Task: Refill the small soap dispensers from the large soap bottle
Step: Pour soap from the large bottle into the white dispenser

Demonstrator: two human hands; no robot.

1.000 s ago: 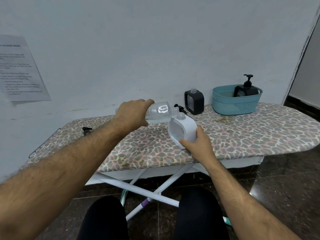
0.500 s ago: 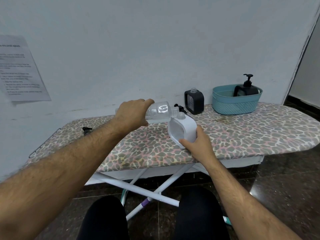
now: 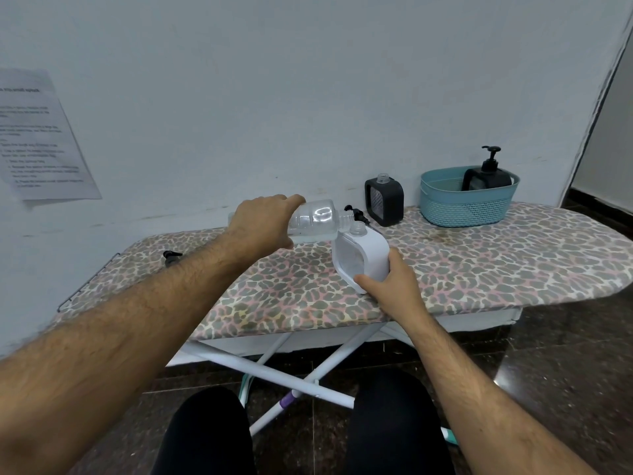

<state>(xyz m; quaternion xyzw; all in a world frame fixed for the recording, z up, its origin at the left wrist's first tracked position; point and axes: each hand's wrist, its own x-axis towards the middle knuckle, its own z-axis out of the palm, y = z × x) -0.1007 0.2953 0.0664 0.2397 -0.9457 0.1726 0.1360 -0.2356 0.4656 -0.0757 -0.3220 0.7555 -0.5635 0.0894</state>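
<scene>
My left hand grips a clear plastic soap bottle laid almost flat, its open neck at the mouth of a white soap dispenser. My right hand holds that dispenser tilted on the leopard-print ironing board. A black dispenser with no pump stands behind it. Another black dispenser, pump fitted, sits in a teal basket.
A loose black pump lies behind the white dispenser, and another small black part lies at the board's left end. The wall stands right behind the board, with a paper sheet taped on the left. My knees are under the board's near edge.
</scene>
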